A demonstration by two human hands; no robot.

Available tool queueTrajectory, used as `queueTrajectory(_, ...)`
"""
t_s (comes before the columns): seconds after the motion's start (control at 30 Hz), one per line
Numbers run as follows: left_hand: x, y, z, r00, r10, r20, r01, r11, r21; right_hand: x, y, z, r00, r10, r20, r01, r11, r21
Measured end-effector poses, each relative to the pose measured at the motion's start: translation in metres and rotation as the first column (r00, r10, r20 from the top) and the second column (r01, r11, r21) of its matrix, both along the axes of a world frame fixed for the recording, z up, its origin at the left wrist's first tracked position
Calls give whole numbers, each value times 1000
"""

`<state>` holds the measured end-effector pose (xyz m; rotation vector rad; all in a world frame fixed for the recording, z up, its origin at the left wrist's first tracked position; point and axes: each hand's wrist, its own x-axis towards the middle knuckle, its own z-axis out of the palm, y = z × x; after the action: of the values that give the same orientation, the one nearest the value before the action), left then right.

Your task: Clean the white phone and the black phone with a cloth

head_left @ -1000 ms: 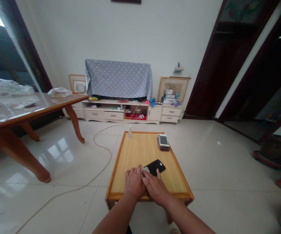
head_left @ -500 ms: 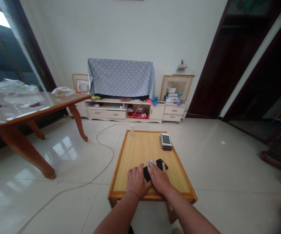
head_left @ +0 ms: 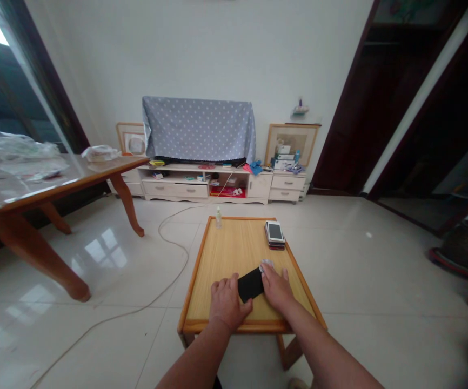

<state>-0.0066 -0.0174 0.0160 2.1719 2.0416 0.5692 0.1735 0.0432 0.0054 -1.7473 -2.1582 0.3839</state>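
Observation:
A black phone [head_left: 251, 284] lies flat on a small wooden table [head_left: 226, 254] near its front edge. My left hand [head_left: 226, 303] rests on the table with its fingers against the phone's near left end. My right hand [head_left: 276, 285] covers the phone's right end, and a small grey wad [head_left: 266, 264] shows at its fingertips. Whether the fingers grip the wad is unclear.
A stack of phones [head_left: 275, 234] sits at the table's far right corner and a small bottle [head_left: 218, 217] at the far edge. A larger wooden table [head_left: 51, 183] stands left. A cable [head_left: 169, 246] runs over the tiled floor toward a low cabinet [head_left: 218, 186].
My right hand has slid from the phone's near end to its far right end, carrying the grey wad along. My left hand stayed pressed at the phone's near end.

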Motion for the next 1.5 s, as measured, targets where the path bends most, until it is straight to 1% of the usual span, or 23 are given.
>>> queueTrajectory(0.07, 0, 1, 1, 1000, -4, 2, 4, 1000, -13, -4, -10, 1, 999, 44, 13, -44, 999, 10)
queueTrajectory(0.13, -1, 1, 1, 1000, -11, 9, 11, 1000, -25, -14, -28, 3, 986, 169, -1, -169, 985, 28)
queueTrajectory(0.2, -1, 1, 2, 1000, -13, 17, 13, 1000, -28, -22, -44, 6, 956, 291, -36, -290, 956, 40)
queueTrajectory(0.27, -1, 1, 3, 1000, -13, 17, 13, 1000, -23, -23, -52, 8, 942, 330, -58, -328, 944, 40)
queueTrajectory(0.33, -1, 0, 4, 1000, -16, 11, 16, 1000, -17, -16, -49, 8, 963, 264, -48, -263, 964, 35)
queueTrajectory(0.4, 0, 0, 6, 1000, -16, -1, 16, 1000, -16, -6, -43, 6, 992, 126, -15, -125, 992, 32)
queueTrajectory(0.47, 1, -1, 7, 1000, -8, -13, 8, 1000, -19, 1, -41, 3, 1000, 20, 16, -20, 999, 31)
queueTrajectory(0.5, 1, -1, 7, 1000, -4, -17, 4, 1000, -20, 2, -43, 2, 1000, 14, 26, -15, 999, 31)
queueTrajectory(0.53, 1, -1, 7, 1000, -2, -19, 2, 1000, -20, 1, -47, 0, 998, 46, 30, -47, 998, 34)
queueTrajectory(0.63, 1, -1, 7, 1000, -16, -17, 16, 1000, -18, -4, -62, -4, 974, 227, 23, -228, 972, 50)
queueTrajectory(0.67, 1, -1, 7, 1000, -19, -16, 19, 1000, -17, -4, -65, -4, 967, 254, 19, -254, 966, 54)
queueTrajectory(0.7, 1, -1, 7, 1000, -20, -16, 20, 1000, -17, -3, -65, -5, 969, 247, 16, -248, 967, 56)
queueTrajectory(0.73, 2, -1, 8, 1000, -18, -17, 18, 1000, -18, 1, -63, -5, 978, 209, 16, -210, 976, 54)
queueTrajectory(0.8, 3, -2, 10, 1000, -9, -19, 8, 1000, -27, 10, -55, -6, 997, 75, 20, -76, 996, 48)
queueTrajectory(0.87, 4, -2, 12, 1000, -9, -18, 8, 999, -36, 18, -47, -7, 998, -54, 29, 53, 998, 41)
queueTrajectory(0.9, 4, -2, 13, 1000, -13, -16, 13, 999, -35, 20, -44, -9, 995, -89, 35, 88, 995, 39)
queueTrajectory(0.97, 3, -2, 12, 1000, -23, -11, 22, 999, -28, 19, -45, -12, 995, -84, 50, 83, 996, 37)
queueTrajectory(1.1, 1, -2, 9, 1000, -27, -8, 27, 1000, -12, 7, -57, -16, 998, 44, 39, -45, 998, 35)
queueTrajectory(1.17, 1, -1, 7, 1000, -20, -7, 20, 1000, 0, 7, -58, -16, 1000, 3, 23, -4, 999, 40)
queueTrajectory(1.27, 2, -2, 7, 1000, -18, -3, 18, 1000, 15, 13, -50, -16, 985, -171, 37, 170, 985, 38)
queueTrajectory(1.33, 2, -2, 7, 1000, -22, 2, 22, 1000, 15, 18, -44, -17, 968, -245, 56, 244, 969, 28)
queueTrajectory(1.4, 1, -2, 7, 1000, -26, 7, 26, 1000, 8, 20, -41, -20, 964, -259, 63, 258, 966, 22)
queueTrajectory(1.5, 0, -2, 6, 999, -35, 9, 35, 999, 6, 16, -46, -23, 973, -224, 49, 223, 975, 17)
